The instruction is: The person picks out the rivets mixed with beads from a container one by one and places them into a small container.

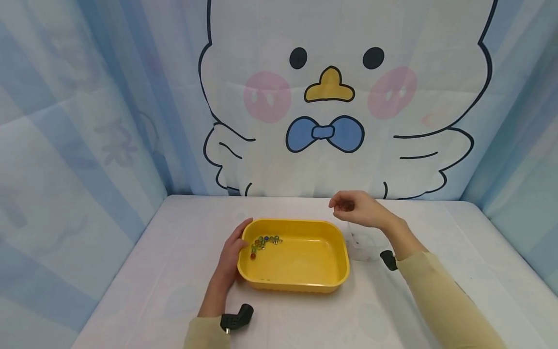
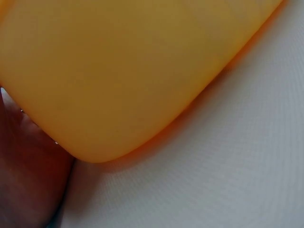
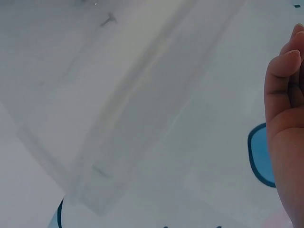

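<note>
A yellow plastic tray (image 1: pixel 301 286) sits on the table with several small glass marbles (image 1: pixel 262 241) gathered toward its left end. My left hand (image 1: pixel 231 254) grips the tray's left side, the thumb over the rim and fingers along the outside; the left wrist view has the tray wall (image 2: pixel 118 85) filling most of it. To the right of the tray is a clear plastic box (image 1: pixel 365 249), partly behind my right forearm. Raised above that box, my right hand (image 1: pixel 358 207) has its fingers curled toward the thumb. Whether something small is between its fingertips cannot be made out.
A white patterned cloth (image 1: pixel 174 271) covers the table. Behind it hangs a printed curtain (image 1: pixel 322 169) with a cartoon chick, and pale blue curtains (image 1: pixel 65 145) close off both sides.
</note>
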{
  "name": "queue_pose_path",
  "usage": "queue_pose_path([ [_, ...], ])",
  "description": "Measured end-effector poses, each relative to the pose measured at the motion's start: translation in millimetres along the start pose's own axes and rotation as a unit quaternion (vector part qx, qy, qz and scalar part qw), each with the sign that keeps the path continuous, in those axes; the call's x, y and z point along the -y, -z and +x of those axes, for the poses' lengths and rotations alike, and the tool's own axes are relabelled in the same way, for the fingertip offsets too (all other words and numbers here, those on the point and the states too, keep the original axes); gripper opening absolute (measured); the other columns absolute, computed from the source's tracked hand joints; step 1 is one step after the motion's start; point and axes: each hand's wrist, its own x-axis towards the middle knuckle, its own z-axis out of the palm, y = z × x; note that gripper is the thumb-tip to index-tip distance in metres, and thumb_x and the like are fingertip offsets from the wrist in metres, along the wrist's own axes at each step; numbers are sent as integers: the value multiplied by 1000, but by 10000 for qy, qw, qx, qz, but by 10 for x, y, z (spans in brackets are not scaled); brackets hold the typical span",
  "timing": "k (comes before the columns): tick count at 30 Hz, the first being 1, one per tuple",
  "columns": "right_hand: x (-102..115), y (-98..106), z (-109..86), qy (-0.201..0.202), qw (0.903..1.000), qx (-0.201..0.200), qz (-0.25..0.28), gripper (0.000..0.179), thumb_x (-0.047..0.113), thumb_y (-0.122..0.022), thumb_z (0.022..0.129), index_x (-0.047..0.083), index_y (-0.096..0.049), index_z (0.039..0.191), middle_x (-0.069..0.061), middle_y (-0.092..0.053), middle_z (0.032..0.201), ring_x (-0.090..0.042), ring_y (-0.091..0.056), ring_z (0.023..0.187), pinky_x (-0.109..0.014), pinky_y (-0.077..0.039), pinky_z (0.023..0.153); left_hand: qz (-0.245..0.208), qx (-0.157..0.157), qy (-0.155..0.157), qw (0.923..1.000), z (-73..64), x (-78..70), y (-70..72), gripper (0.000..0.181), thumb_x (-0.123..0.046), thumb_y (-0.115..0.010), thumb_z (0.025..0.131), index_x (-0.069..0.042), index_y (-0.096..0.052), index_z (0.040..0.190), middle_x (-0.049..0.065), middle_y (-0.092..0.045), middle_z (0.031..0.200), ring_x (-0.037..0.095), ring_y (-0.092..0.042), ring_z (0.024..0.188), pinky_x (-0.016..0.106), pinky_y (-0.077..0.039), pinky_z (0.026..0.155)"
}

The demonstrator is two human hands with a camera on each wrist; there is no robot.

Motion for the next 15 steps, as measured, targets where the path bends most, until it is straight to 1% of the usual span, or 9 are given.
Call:
queue_pose_path([
  [5, 54, -36, 40, 68, 9999, 41, 69, 15, 5, -69, 91, 6, -67, 106, -3, -61, 91, -23, -53, 80, -25, -51, 68, -7, 8, -5, 10000, 2, -2, 1, 66, -4, -40, 89, -18, -43, 154, 2, -36, 160, 25, -35, 142, 43, -25, 119],
  [11, 125, -67, 103, 158, 9998, 56, 89, 15, 5, -69, 91, 6, -68, 106, -3, -62, 91, -23, -54, 80, -26, -51, 70, 31, 32, -92, 9999, 4, 2, 9, 67, -3, -40, 89, -14, -42, 154, 6, -35, 161, 29, -33, 144, 47, -23, 119],
  [15, 192, -103, 146, 246, 9996, 92, 85, 16, 6, -69, 90, 6, -68, 106, -3, -63, 92, -23, -55, 81, -26, -52, 72, 21, 13, -49, 10000, 5, 6, 7, 67, -4, -40, 89, -17, -43, 154, 4, -36, 160, 27, -34, 143, 45, -23, 119],
])
